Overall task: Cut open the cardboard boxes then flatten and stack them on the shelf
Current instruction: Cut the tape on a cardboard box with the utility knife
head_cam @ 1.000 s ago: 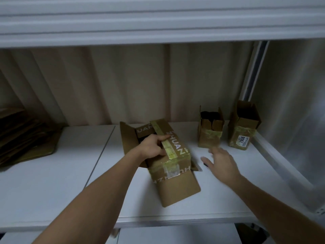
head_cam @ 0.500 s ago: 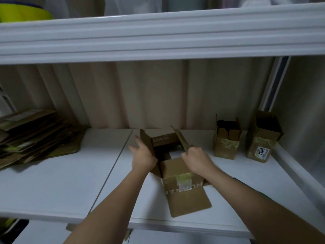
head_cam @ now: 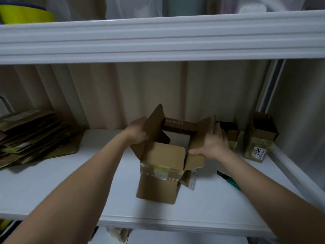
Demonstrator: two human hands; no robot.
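Grasping the brown corrugated box (head_cam: 161, 157) on both sides, the left hand (head_cam: 138, 133) curls around its raised left flap while the right hand (head_cam: 213, 144) grips its right wall. Box sits mid-shelf (head_cam: 70, 182); flattened cardboard stack (head_cam: 33, 134) lies well left of it, two small open boxes (head_cam: 246, 136) to its right.

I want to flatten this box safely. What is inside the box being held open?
Through the open box, held by the left hand and right hand, only bare cardboard walls and white shelf show. The near flap covers its front corner.
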